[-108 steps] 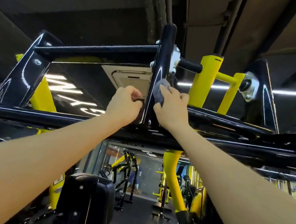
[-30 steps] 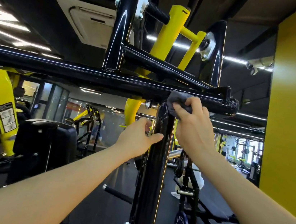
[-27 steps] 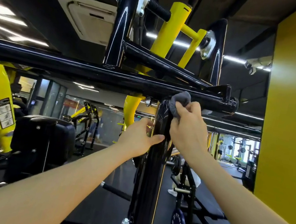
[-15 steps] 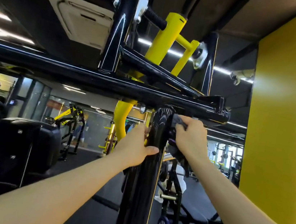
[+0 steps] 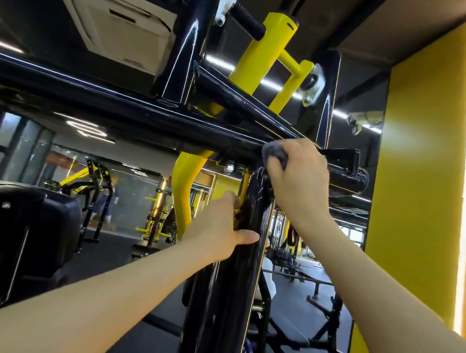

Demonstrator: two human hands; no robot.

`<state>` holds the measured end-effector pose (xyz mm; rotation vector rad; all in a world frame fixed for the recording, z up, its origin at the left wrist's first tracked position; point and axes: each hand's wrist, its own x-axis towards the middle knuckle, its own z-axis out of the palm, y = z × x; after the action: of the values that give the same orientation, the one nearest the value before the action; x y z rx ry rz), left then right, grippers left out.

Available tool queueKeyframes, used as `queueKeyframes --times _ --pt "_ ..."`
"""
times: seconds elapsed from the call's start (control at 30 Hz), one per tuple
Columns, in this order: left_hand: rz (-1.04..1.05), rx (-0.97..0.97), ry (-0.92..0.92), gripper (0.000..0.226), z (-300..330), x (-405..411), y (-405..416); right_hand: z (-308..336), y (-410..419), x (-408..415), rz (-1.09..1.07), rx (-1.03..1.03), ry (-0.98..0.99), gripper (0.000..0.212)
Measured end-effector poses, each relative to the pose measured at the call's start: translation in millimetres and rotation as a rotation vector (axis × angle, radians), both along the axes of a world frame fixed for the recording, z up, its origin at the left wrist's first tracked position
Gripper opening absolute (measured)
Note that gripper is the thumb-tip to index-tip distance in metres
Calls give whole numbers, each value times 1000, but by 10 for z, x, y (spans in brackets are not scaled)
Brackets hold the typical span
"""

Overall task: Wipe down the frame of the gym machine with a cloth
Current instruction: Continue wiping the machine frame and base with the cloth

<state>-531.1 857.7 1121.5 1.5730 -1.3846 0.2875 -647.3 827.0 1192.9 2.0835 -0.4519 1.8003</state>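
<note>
Cloth on frame joint – both hands up.
Right hand (image 5: pixel 299 179) grips grey cloth (image 5: pixel 274 153) against black crossbar (image 5: pixel 117 102); just below crossbar, left hand (image 5: pixel 219 228) wraps upright post (image 5: pixel 228 294), thumb across front.

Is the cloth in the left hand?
No, the right hand grips the grey cloth against the black crossbar; the left hand holds the upright post.
</note>
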Motion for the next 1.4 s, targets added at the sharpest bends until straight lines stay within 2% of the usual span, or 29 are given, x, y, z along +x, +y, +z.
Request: queueKeyframes --times 0.13,0.27,0.37,0.43,0.5,0.57,0.63,0.77,0.83,0.97,1.1,1.17,1.3,1.4 --pt "15 -22 -21 55 -58 -26 7 -55 -39 -76 -118 -28 133 18" --pt "-32 -1 72 60 -47 49 -18 -182 60 8 -354 -293 405 11" --pt "-91 10 167 55 -85 111 -61 -121 152 318 -623 -572 582 24" --pt "-112 0 200 52 -129 109 -78 -87 138 371 -682 -632 677 24" --pt "-96 -6 210 53 -147 87 -64 -105 110 187 -680 -593 707 13" --pt "-85 -4 199 54 -141 72 -47 -90 57 -14 -650 -628 639 29" --pt "-85 -7 199 55 -143 56 -24 -59 50 -59 -675 -659 599 36" --pt "-104 -25 179 46 -170 55 -25 -118 32 312 -747 -704 721 14" --pt "-105 -21 174 46 -172 48 -16 -115 10 299 -741 -718 690 12" --pt "-87 0 178 51 -166 56 -12 -149 -169 -102 -507 -616 459 25" --pt "-86 -1 180 57 -165 63 -26 -300 -320 -126 -290 -268 159 12" --pt "-76 -5 177 57 -152 49 -12 -306 -288 -81 -172 -138 88 8" --pt "-83 -8 159 53 -144 23 32 -241 -278 -127 -74 187 -19 15" --pt "-73 -1 165 54 -133 -2 33 -256 -285 -147 -34 279 -80 17"
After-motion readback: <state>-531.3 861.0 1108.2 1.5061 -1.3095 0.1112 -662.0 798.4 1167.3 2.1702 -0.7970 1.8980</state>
